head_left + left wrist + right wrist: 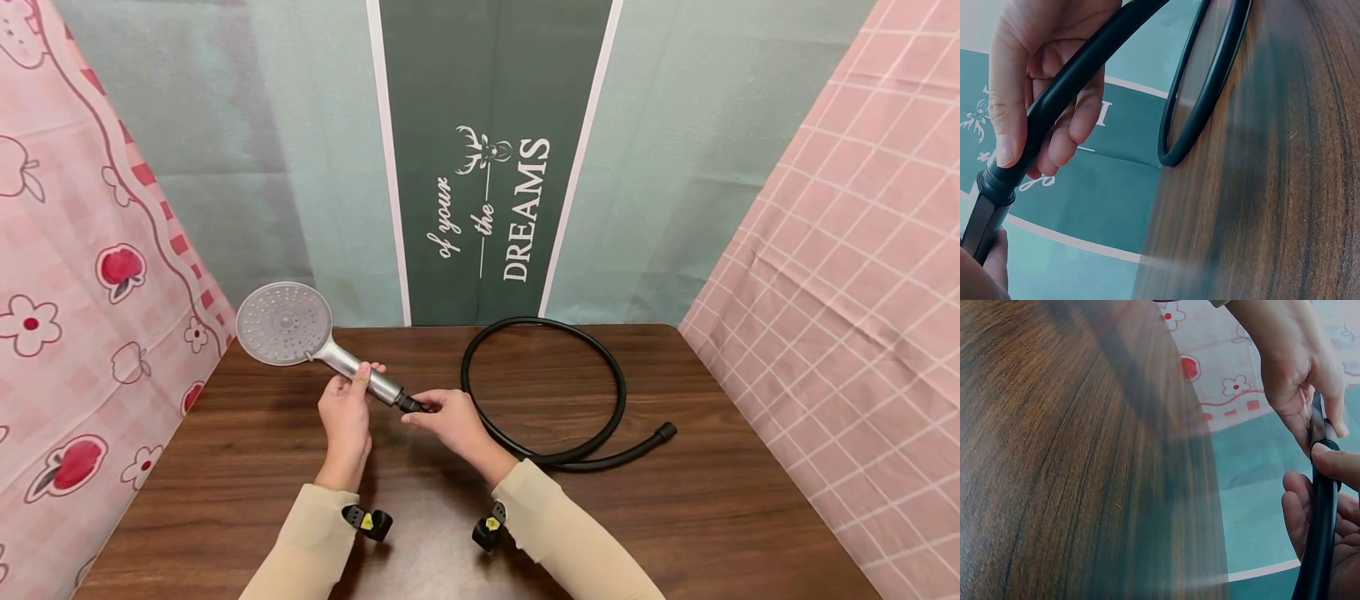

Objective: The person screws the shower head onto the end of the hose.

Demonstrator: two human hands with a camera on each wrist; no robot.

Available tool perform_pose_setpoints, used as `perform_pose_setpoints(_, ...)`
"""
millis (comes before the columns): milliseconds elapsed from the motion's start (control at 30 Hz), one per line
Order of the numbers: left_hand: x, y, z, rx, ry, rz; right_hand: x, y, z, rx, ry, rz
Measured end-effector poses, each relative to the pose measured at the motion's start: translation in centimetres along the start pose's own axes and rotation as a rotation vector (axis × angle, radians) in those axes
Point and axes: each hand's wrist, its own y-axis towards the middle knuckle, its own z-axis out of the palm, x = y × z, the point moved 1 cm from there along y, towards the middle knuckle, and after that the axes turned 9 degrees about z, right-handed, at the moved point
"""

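A silver-grey shower head (284, 324) is held up at the left, its round perforated face turned toward the head camera. My left hand (346, 418) grips its handle (385, 387), thumb lying along the top. At the handle's lower end, my right hand (450, 419) pinches the end of a black shower hose (1066, 87) between thumb and fingers. Hose end and handle meet in line in both wrist views; whether the thread is engaged I cannot tell. In the right wrist view, the right thumb (1335, 464) presses against the collar at this joint.
Most of the hose lies in a loop (622, 392) on the brown wooden table (712, 517), its free end fitting (664, 431) pointing right. Patterned cloths hang left and right, and a green printed curtain (495, 75) stands behind the table's far edge.
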Motion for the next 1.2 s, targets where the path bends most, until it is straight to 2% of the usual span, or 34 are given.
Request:
perform_pose_setpoints(300, -0.05, -0.26, -0.06, 0.021, 0.046, -0.022, -0.12, 0.2, -0.09, -0.002, -0.036, -0.001)
perform_pose_setpoints(833, 0.08, -0.34, -0.01, 0.004, 0.046, -0.032, -0.17, 0.24, -0.35, 0.021, -0.044, -0.015)
perform_pose_setpoints(933, 0.09, -0.39, 0.08, 0.004, 0.04, -0.026, -0.18, 0.29, -0.48, 0.031, -0.03, -0.011)
perform_pose_setpoints(1200, 0.06, -0.42, 0.17, 0.008, 0.01, -0.009, -0.42, 0.52, -0.57, 0.121, 0.102, 0.031)
